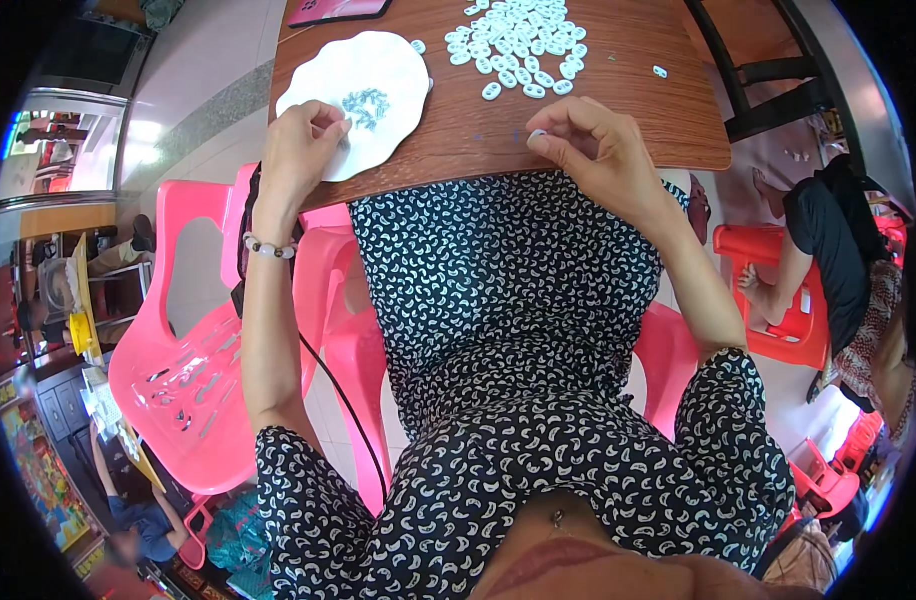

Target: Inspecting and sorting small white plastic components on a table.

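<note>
Over the near left rim of a white scalloped plate (pixel 403 75), my left hand (pixel 313 145) is closed in a pinch. Whatever is between its fingertips is too small to make out. Small greyish bits (pixel 366 105) lie in the middle of that plate. My right hand (pixel 603 150) is raised over the table's near edge, thumb and forefinger pinched on a small white piece (pixel 538 134), mostly covered by the fingers. Farther off lies a heap of white oval pieces (pixel 523 45), each with two dark spots.
The brown wooden table (pixel 618 110) ends just in front of my lap. One white piece (pixel 660 72) sits apart at the right. A pink flat object (pixel 336 10) rests at the far left corner. Pink plastic chairs (pixel 178 400) stand at my left; a person's leg (pixel 778 280) rests on a red stool (pixel 778 335) at right.
</note>
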The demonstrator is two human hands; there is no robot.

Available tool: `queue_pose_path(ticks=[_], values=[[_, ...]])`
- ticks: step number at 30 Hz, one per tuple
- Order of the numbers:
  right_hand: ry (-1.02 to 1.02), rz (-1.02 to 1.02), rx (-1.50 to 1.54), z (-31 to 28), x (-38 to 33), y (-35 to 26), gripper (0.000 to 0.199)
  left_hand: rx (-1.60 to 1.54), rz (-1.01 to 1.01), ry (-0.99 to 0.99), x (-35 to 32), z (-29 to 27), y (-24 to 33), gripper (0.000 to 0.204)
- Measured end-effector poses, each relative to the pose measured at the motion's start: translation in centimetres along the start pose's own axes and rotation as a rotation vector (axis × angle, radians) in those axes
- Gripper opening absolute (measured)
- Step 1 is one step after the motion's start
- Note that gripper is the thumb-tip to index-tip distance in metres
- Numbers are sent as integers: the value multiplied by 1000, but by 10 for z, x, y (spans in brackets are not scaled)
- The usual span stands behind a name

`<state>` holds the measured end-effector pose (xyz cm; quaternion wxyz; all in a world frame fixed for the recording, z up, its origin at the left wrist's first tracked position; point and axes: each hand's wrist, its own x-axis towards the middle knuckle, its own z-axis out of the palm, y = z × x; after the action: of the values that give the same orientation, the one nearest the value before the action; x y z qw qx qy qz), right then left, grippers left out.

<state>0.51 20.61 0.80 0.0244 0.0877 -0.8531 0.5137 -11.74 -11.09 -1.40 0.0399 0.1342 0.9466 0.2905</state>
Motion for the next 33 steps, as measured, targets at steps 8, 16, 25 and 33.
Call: queue_pose_path(ticks=[8,16,25,33], values=[[35,-41,71,10,7,6,17,23,1,81,-1,5,1,19],[-71,-179,-21,27,47,-12,20,-269,60,87,-4,9,-1,23],[-49,-280,37,92,107,-16,18,-755,-32,-185,-12,-2,30,23],[-57,-290,87,102,113,-20,18,-550,16,-55,-21,-5,33,19]])
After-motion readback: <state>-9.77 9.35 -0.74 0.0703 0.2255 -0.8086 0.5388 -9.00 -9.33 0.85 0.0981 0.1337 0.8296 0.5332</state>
